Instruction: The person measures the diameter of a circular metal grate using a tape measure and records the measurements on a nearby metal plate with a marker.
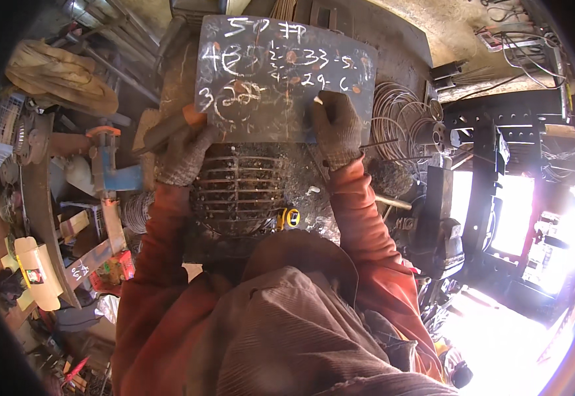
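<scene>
A dark flat plate (271,119) with white chalk writing lies in front of me. My right hand (339,129), in a grey knit glove, pinches a short piece of white chalk (318,100) over the plate's right part. At the plate's lower left corner is my gloved left hand (187,153), thumb along the edge, fingers closed and partly hidden. A dark elongated object (162,132) with an orange end runs beside that hand; its kind is unclear. Below the plate sits a rounded cage of rusty metal bars (238,191).
A yellow tape measure (290,218) lies right of the cage. Coiled wire (393,115) is at the far right. On the left stand a blue clamp-like tool (119,171), a sack (63,76) and an opened cardboard box (38,274). A metal rack (479,185) rises at the right.
</scene>
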A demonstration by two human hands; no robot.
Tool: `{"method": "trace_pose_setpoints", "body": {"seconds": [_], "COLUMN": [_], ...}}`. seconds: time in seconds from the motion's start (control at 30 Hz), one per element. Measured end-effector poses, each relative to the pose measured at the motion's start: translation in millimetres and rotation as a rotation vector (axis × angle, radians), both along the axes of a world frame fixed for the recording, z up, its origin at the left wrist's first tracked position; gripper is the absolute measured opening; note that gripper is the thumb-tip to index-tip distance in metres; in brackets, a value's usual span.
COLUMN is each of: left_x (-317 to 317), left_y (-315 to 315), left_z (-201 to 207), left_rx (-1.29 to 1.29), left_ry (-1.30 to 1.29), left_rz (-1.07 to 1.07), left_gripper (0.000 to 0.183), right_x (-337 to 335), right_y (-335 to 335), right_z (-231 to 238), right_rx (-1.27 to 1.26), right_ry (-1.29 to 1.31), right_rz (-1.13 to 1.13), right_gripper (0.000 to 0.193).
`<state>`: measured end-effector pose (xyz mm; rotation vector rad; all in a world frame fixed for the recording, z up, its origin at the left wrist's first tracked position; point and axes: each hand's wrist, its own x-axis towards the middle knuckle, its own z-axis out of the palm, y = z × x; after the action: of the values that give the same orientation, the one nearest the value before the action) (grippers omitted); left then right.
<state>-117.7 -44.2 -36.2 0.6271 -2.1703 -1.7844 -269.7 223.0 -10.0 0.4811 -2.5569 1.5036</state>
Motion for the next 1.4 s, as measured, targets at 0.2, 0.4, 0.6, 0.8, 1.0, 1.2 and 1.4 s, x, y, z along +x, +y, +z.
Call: {"method": "trace_pose_setpoints", "body": {"seconds": [0.2,0.4,0.6,0.8,1.0,1.2,1.4], "left_x": [-1,-1,0,14,126,216,232], "left_y": [-4,-5,-11,-20,1,58,78], "left_z": [-5,-3,-41,-4,41,9,-8], "left_rx": [0.126,0.078,-0.244,-0.853,-0.556,-0.322,-0.283], "left_ry": [-0.154,-0.156,0.015,0.312,-0.007,-0.021,0.062], "left_rz": [-0.106,-0.127,-0.017,-0.127,0.259,0.007,-0.024], "left_gripper": [0.038,0.039,0.03,0.022,0.021,0.022,0.025], "right_x": [-4,5,19,75,162,186,203], "right_y": [-4,-2,4,65,106,98,107], "right_z": [-2,6,16,21,-6,-29,-33], "right_rx": [0.082,0.041,0.14,-0.004,0.19,0.51,0.45], "right_ry": [0.035,0.016,0.126,-0.054,0.044,0.308,0.303], "right_rz": [-0.035,-0.126,-0.08,0.135,0.475,0.557,0.55], "right_gripper": [0.019,0.02,0.019,0.015,0.027,0.047,0.048]}}
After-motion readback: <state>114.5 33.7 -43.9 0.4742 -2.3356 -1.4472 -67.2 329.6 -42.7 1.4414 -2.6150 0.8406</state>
